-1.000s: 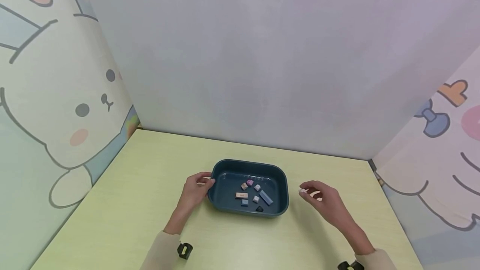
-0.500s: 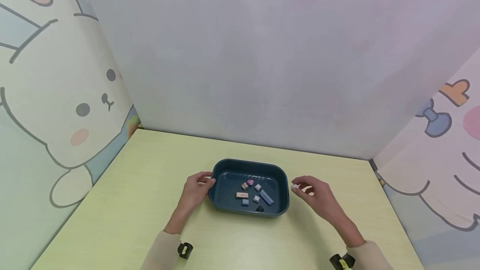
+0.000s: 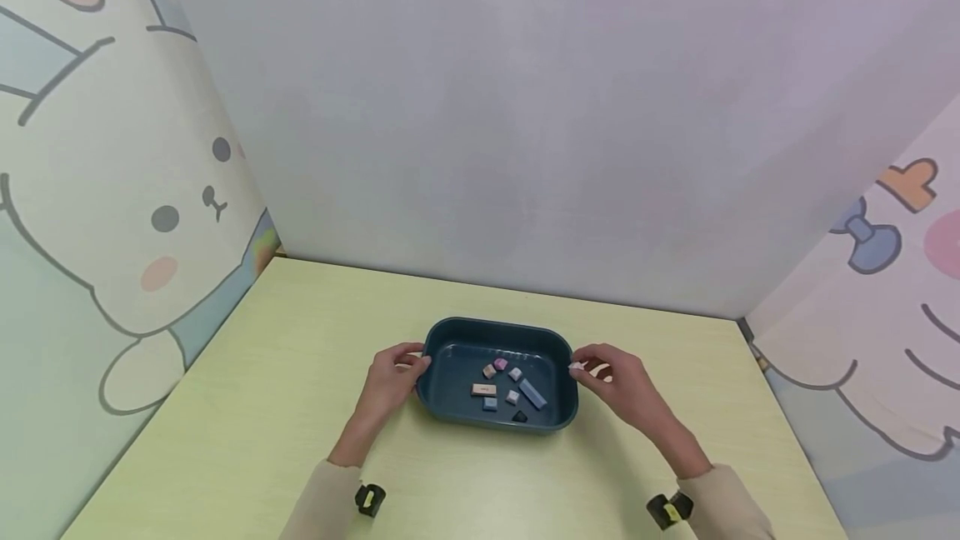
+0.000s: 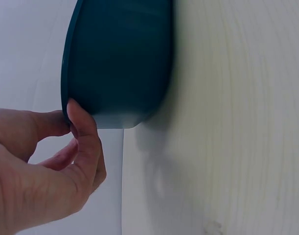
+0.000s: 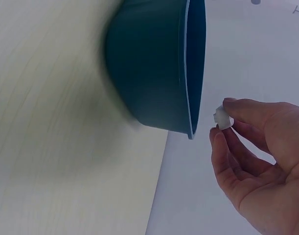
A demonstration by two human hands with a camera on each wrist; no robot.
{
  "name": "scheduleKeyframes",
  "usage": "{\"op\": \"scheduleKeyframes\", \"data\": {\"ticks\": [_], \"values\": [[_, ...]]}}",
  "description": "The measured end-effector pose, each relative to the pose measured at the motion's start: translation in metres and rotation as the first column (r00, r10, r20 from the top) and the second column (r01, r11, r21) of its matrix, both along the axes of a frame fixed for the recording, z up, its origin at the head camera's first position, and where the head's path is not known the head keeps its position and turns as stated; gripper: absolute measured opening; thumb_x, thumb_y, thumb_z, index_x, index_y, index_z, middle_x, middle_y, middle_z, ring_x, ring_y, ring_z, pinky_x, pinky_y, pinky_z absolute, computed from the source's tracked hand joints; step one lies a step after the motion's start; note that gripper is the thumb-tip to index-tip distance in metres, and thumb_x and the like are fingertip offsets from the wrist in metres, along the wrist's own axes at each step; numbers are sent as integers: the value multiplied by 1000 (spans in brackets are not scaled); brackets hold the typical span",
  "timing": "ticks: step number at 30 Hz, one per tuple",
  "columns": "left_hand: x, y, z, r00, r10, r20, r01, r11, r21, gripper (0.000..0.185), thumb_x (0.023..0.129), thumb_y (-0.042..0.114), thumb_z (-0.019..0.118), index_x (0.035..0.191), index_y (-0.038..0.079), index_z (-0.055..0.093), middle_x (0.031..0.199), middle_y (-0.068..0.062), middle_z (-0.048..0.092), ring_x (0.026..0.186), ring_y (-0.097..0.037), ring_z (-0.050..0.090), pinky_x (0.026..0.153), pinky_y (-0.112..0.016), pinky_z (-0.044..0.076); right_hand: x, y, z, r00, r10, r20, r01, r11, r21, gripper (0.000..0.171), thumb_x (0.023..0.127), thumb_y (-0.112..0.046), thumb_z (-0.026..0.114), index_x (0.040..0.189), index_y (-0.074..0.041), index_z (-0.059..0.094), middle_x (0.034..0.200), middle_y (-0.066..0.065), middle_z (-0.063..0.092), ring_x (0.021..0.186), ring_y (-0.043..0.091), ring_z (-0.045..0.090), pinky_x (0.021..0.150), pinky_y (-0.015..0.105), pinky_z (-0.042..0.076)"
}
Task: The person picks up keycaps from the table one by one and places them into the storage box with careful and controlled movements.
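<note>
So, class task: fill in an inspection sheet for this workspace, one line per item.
Surface: pale yellow-green wooden table.
Job's things: dark teal rectangular plastic tray holding several small coloured blocks; small white piece at the tray's right rim.
Clutter: nothing seen.
Grippers: left hand grips the tray's left rim; right hand pinches the white piece.
Cables: nothing seen.
Surroundings: pale back wall; cartoon rabbit panels on both sides.

No legible writing (not one label).
</note>
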State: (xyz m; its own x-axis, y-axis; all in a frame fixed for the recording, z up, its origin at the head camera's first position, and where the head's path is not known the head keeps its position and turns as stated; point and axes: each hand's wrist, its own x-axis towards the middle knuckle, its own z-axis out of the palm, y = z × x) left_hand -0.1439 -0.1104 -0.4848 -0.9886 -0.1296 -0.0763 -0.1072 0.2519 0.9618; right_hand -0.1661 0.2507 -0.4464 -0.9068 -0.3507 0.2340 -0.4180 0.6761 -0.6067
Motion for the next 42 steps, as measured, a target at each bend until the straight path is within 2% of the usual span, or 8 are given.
{"op": "scheduleKeyframes", "data": {"ticks": [11,19,25,35,42], "values": [[-1,0,1,1000,-4,-3,4,1000,2,29,98,6,68,124,-6,67,94,-15,68,74,-28,67,62,-41,59,-9,-9,0,999,19,41,-20,1000,20,21,92,-10,78,112,-5,73,101,-2,71,90,15,66,77,28,57],[-1,1,2,1000,-3,-5,3,1000,0,29,97,5,69,124,-6,67,94,-14,68,73,-26,67,59,-31,56,-16,-15,-1,997,65,45,-67,997,24,19,92,-9,77,110,-4,73,99,0,71,89,16,66,76,31,58],[-1,1,1,1000,0,-3,0,1000,4,29,97,5,69,124,-7,67,93,-14,68,72,-25,66,57,-27,53,-20,-22,-1,995,87,56,-89,995,44,17,92,-7,77,108,-4,73,96,-1,69,85,13,63,74,28,57],[-1,0,1,1000,0,-2,0,1000,10,29,97,5,69,124,-6,68,93,-14,67,71,-25,65,60,-37,57,-26,-32,0,990,132,54,-134,990,52,17,91,-5,77,107,-1,73,92,0,67,80,13,60,72,27,56],[0,1,1,1000,3,-1,-3,1000,13,29,97,5,69,124,-6,67,94,-14,68,73,-27,66,61,-40,58,-34,-39,-6,983,155,100,-165,982,97,18,94,-8,75,110,-1,73,92,-2,67,78,10,58,69,25,54]]}}
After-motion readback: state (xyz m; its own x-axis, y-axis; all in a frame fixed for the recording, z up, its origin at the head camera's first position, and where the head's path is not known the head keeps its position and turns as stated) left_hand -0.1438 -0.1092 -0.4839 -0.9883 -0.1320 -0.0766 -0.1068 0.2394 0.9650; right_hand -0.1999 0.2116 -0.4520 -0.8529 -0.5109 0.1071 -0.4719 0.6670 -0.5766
